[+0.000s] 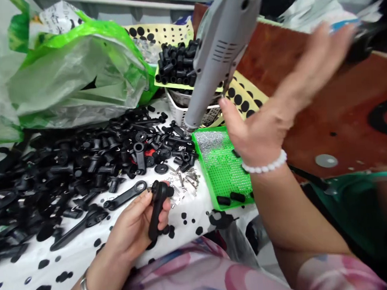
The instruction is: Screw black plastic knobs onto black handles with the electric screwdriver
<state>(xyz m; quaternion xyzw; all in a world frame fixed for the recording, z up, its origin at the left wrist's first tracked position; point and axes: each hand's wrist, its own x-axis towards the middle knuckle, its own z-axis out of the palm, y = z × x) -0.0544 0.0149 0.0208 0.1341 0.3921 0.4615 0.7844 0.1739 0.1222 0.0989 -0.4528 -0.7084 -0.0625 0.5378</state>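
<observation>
The left hand (135,221) pinches a black plastic crank-shaped handle with a short stub at its upper end (158,207), thumb on one side and fingers curled behind, above the near edge of a white cloth with black spots (121,261). The right hand (263,124) is spread and holds nothing, its fingers blurred; its thumb tip is at the side of a grey plastic power screwdriver (221,52), though I cannot tell whether they touch. The screwdriver slants nose-down, its tip near the corner of a green perforated plastic tray (227,178) bearing tiny silvery metal pieces (209,140) and black cylinders. The step in hand looks like handling one crank, with the tool unheld. Using that tool would call for the right fingers to close round its body while the left grip steadies the crank. Just beyond the left hand lie slim silvery metal strips (189,184) and a broad heap of loose black plastic parts (93,163); farther back, black tubes (179,63) fill a yellow-edged container.
</observation>
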